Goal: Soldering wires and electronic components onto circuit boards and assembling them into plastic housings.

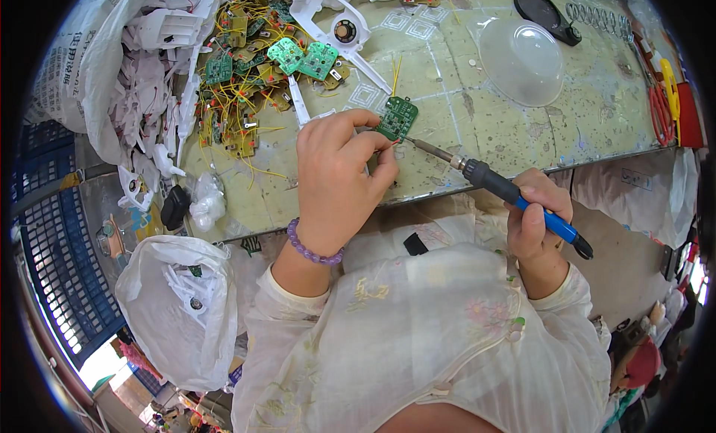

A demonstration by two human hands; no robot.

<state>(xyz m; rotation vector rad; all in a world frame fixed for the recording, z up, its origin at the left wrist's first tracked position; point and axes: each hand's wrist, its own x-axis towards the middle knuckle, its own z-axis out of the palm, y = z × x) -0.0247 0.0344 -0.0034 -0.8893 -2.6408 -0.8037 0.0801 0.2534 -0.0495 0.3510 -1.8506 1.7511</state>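
Note:
A small green circuit board (397, 118) with yellow wires at its far end lies near the front edge of the worktable. My left hand (335, 161), with a purple bead bracelet at the wrist, has its fingers closed at the board's left and near edges. A tiny red bit shows by those fingertips; what it belongs to is too small to make out. In my right hand (538, 209) is a blue and black soldering iron (485, 178), its fingers wrapped round the handle. The metal tip points left and reaches the board's near right corner.
Circuit boards with yellow wires (242, 82) are heaped at the far left, beside white plastic parts (149, 82). Behind stands a white housing with a round speaker (344, 32). A translucent dome (522, 60), a metal coil (600, 19) and red-handled pliers (659, 112) lie right. A lined bin (138, 276) hangs lower left.

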